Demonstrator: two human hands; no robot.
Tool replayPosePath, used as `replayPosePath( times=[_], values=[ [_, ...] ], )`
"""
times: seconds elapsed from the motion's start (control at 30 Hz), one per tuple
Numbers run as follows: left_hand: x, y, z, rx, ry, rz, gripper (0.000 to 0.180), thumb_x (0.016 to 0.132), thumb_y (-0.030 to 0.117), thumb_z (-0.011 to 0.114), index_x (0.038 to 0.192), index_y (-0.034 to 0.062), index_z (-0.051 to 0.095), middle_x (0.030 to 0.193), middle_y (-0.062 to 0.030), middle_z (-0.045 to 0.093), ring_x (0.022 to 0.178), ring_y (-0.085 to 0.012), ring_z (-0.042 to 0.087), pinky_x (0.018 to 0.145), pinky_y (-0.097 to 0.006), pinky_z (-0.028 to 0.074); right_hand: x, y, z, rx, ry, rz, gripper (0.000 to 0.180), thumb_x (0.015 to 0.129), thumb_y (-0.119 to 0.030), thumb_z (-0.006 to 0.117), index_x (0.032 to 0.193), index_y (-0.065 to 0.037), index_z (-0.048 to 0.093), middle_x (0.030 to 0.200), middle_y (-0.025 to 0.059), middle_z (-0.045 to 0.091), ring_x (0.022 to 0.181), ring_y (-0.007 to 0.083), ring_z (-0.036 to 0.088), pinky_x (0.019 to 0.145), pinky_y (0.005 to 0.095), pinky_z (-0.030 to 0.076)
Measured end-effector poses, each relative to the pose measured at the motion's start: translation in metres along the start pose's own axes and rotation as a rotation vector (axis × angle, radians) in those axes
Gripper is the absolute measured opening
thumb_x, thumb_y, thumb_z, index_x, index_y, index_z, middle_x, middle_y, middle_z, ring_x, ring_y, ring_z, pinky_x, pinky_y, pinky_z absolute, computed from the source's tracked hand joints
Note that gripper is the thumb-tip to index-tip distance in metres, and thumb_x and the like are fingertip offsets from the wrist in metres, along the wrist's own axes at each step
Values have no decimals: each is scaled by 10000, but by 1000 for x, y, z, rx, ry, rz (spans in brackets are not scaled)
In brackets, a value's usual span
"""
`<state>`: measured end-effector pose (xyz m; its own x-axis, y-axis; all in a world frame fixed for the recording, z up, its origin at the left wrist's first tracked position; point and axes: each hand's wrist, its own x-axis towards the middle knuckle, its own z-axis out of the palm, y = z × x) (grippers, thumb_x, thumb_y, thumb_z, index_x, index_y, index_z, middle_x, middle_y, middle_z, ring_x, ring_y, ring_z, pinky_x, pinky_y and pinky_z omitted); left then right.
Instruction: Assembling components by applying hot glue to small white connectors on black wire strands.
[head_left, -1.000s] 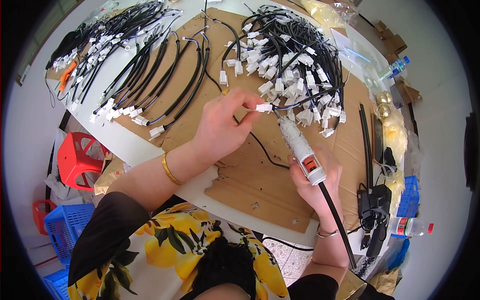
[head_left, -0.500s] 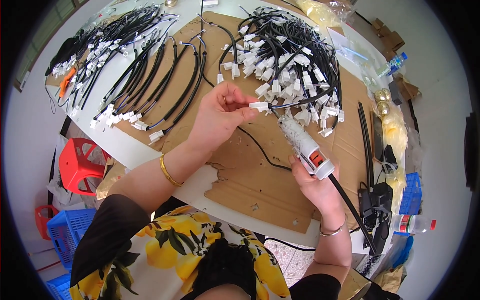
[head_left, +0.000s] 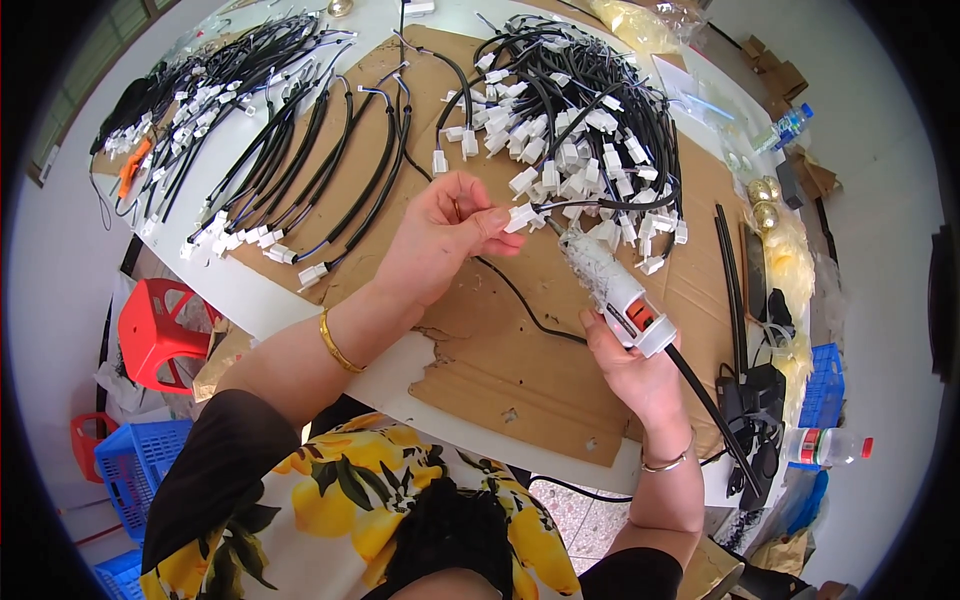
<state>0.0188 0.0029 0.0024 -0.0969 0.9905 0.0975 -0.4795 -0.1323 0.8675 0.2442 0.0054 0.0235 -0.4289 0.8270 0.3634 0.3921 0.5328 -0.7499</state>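
My left hand [head_left: 445,235] is closed in a pinch on a white plastic connector [head_left: 521,217], whose black-sleeved cable leads right into the heap. In my right hand [head_left: 632,368] is a white hot glue gun [head_left: 622,300] with an orange-red switch; whitish stuff is crusted over its front. A black stick [head_left: 710,420] comes out of its rear. The gun's tip lies close to the connector's cable end; whether they touch I cannot tell. Beyond both hands lies a large heap of black cables [head_left: 575,110] with white connectors.
Cardboard [head_left: 520,370] covers much of the white table [head_left: 385,385]. More cables [head_left: 290,160] lie in rows at the left, by an orange-handled tool [head_left: 133,168]. Long black sticks [head_left: 732,290] and a black adapter [head_left: 752,400] are at the right. A red stool [head_left: 165,330] stands left of the table.
The connector in my left hand has tilted and shifted slightly right. My right hand and the glue gun have moved slightly right and down.
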Motion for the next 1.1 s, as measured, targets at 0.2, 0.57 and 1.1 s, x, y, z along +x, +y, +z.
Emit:
replayPosePath(
  times=[0.2, 0.57, 1.1],
  values=[
    [0, -1, -2, -46, -49, -103, 82, 852, 64, 514, 890, 59, 441, 875, -129, 609, 725, -195, 627, 638, -288, 532, 0, -4, -4, 33, -66, 49, 112, 743, -58, 643, 819, 12, 599, 688, -3, 587, 616, 39, 523, 544, 194, 433],
    [-1, -1, -2, -49, -53, -146, 78, 868, 91, 500, 916, 80, 440, 871, -146, 612, 719, -184, 625, 642, -286, 529, 1, -14, -4, 169, -58, 177, 138, 746, -89, 654, 813, 10, 585, 678, -4, 576, 602, 41, 511, 536, 193, 428],
    [-1, -1, -5, -178, -92, -230, 106, 888, 115, 464, 985, 86, 432, 831, -147, 616, 674, -168, 620, 601, -270, 517, 2, -17, -6, 91, -78, 171, 164, 755, -136, 652, 813, 7, 596, 662, -3, 575, 588, 44, 502, 531, 201, 425]
  ],
)
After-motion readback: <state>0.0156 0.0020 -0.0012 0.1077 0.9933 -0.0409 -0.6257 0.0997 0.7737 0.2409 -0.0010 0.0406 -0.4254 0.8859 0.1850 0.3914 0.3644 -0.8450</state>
